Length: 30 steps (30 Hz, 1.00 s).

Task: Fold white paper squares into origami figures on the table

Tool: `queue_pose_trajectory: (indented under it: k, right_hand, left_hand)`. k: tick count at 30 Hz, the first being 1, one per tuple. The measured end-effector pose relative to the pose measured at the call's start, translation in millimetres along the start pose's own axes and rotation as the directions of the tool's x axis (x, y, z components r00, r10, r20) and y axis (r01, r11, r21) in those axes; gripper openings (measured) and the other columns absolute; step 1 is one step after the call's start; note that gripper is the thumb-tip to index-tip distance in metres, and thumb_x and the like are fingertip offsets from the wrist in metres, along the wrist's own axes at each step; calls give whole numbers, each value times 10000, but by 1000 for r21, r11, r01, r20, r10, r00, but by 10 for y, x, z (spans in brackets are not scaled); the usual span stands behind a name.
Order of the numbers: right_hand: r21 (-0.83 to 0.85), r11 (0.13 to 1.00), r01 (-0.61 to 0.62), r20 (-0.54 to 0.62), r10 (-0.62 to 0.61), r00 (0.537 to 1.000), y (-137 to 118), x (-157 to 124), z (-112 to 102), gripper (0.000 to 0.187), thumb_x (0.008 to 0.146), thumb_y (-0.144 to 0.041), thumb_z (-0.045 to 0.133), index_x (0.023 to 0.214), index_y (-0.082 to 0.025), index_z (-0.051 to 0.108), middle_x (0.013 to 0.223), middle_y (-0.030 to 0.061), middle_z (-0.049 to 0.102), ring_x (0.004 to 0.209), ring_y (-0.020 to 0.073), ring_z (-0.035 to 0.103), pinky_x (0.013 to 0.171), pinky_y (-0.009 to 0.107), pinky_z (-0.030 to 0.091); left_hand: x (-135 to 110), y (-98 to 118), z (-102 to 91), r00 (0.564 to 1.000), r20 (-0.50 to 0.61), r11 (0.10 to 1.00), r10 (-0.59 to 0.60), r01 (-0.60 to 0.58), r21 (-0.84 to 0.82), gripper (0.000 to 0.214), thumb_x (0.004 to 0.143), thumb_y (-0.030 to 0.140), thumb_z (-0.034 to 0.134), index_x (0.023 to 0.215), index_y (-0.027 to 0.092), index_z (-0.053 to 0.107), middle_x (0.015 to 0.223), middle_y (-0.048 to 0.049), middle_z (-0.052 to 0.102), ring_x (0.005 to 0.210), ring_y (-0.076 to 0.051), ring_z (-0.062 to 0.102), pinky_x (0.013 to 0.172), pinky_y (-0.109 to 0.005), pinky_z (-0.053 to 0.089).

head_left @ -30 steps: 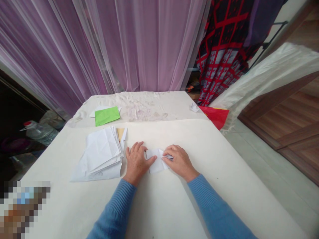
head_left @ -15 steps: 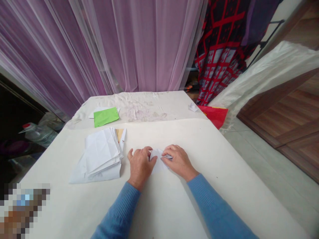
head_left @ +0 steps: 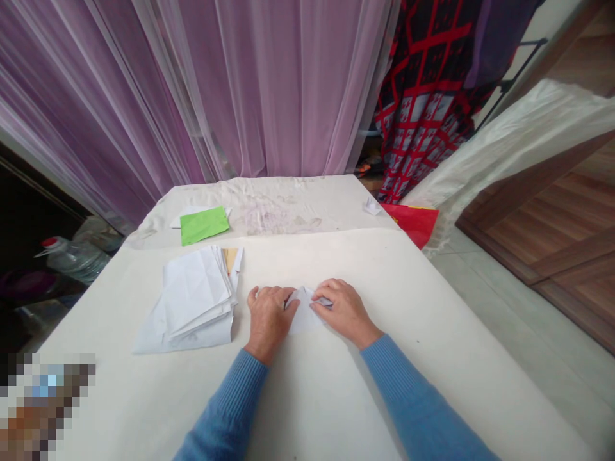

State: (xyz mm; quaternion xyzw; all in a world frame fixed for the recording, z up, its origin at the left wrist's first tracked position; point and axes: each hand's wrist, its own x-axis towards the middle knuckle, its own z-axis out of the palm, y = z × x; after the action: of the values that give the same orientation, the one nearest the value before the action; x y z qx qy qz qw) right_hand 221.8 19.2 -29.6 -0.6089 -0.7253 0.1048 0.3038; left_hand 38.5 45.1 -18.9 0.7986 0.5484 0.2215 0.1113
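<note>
The small folded white paper piece [head_left: 302,312] lies between both hands — left hand [head_left: 267,317] and right hand [head_left: 342,311] press it flat against the cream-covered table [head_left: 336,397].

- The small white paper [head_left: 302,317] is a single folded piece, far smaller than the sheets in the stack of white sheets [head_left: 195,298], and plain, with no print showing.
- It lies flat on the bench [head_left: 336,397], just to the right of the stack and apart from it.
- Its upper edge rises to a low point in the middle, with creases running down from it.
- The left hand [head_left: 268,317] covers its left part, fingers curled at the top edge.
- The right hand [head_left: 342,310] pinches its right corner, hiding that end.
</note>
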Motion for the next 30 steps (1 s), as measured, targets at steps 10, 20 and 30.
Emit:
queue_pose_trajectory:
  k: [10, 20, 30]
  right_hand:
    - [5, 1000, -13, -1, 13, 1000, -3, 3, 2, 82, 735, -186, 714, 766, -260, 693, 870, 1, 664, 863, 180, 585, 804, 316, 426]
    - [4, 1000, 4, -3, -4, 1000, 15, 0, 7, 75, 742, -190, 709, 768, -258, 696, 883, 7, 669, 871, 183, 586, 814, 319, 429]
    - [16, 1000, -6, 1, 6, 1000, 4, 6, 2, 67, 741, -201, 711, 766, -261, 695, 868, 6, 667, 859, 181, 586, 796, 315, 426]
  left_hand:
    - [-6, 25, -135, 971, 42, 962, 235, -239, 131, 229, 894, 245, 557, 1047, 329, 705, 831, -9, 707, 829, -212, 619, 1038, -549, 271]
    - [-21, -43, -17, 995, -61, 986, 82, -72, 152, 268, 889, 253, 511, 1076, 236, 702, 814, -46, 735, 816, -213, 639, 943, -442, 374]
    - [-8, -23, -71, 971, -114, 977, 209, -204, 56, 138, 884, 300, 600, 880, 301, 738, 807, -1, 717, 803, -194, 616, 924, -414, 360]
